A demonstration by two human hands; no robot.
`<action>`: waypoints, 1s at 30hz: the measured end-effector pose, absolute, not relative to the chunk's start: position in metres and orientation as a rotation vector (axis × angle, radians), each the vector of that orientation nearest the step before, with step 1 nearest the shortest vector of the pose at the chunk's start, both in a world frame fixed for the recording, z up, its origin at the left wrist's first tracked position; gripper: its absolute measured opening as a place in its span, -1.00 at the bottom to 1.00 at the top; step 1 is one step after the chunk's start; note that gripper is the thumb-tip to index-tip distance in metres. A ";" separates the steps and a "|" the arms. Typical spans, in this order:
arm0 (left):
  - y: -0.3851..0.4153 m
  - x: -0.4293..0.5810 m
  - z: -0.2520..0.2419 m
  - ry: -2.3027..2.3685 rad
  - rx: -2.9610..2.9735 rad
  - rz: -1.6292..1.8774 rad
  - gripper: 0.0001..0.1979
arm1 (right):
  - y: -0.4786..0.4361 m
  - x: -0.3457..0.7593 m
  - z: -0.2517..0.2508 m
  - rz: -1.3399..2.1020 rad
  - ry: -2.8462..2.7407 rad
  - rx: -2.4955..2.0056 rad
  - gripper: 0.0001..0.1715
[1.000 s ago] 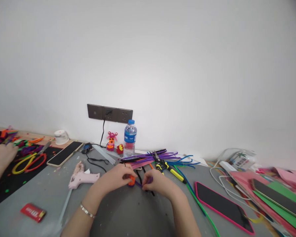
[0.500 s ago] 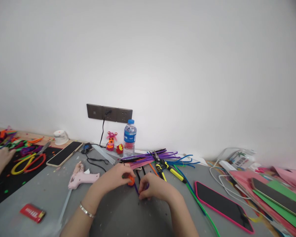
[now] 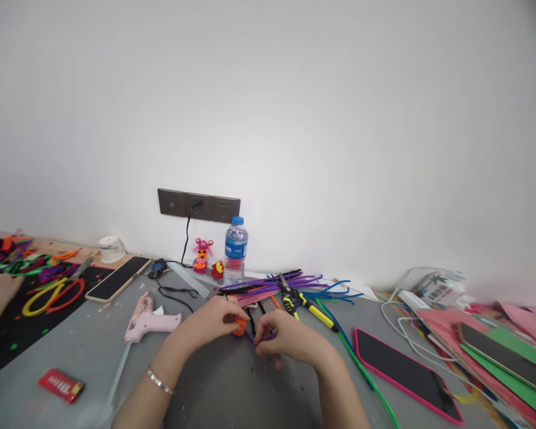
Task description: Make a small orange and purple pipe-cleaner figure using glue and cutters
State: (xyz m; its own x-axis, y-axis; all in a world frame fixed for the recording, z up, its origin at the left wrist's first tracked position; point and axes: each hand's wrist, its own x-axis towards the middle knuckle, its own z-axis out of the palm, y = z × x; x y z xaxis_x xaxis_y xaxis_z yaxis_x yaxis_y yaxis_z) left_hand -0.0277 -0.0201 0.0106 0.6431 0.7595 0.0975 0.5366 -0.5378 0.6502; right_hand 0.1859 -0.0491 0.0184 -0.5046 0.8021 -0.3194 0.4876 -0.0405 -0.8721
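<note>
My left hand point(image 3: 218, 320), with a silver bracelet at its wrist, pinches a small bright orange fuzzy piece point(image 3: 239, 326) low over the grey table. Just to its right, the fingers of my right hand point(image 3: 282, 335) are curled closed around a purple pipe cleaner point(image 3: 249, 338). The purple strand runs from the orange piece toward my right fingers; how the two are joined is hidden. Behind both hands lies a bundle of purple pipe cleaners point(image 3: 268, 286), and yellow-and-black wire pliers point(image 3: 315, 311) rest partly on it.
To the left are a pink glue gun point(image 3: 149, 322), a red packet point(image 3: 61, 385) and a pale-edged phone point(image 3: 118, 278). A water bottle point(image 3: 236, 253) stands by the wall near a pink figure point(image 3: 202, 256). A pink-edged phone point(image 3: 404, 374) lies right. Another person's hand point(image 3: 0, 292) shows far left.
My right hand has shifted slightly up and its fingers have curled in more, with the purple pipe cleaner's end moved along. My left hand keeps its pinch on the orange piece.
</note>
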 end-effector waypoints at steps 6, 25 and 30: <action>-0.022 -0.027 0.012 1.059 2.259 0.499 -0.74 | -0.052 0.191 0.029 1.549 -1.892 -1.337 -0.98; -0.020 -0.031 0.006 1.079 2.147 0.527 -0.77 | -0.051 0.193 0.023 1.699 -1.912 -1.239 -0.91; -0.018 -0.035 0.006 1.102 2.145 0.474 -0.84 | -0.050 0.196 0.026 1.587 -1.880 -1.333 -0.97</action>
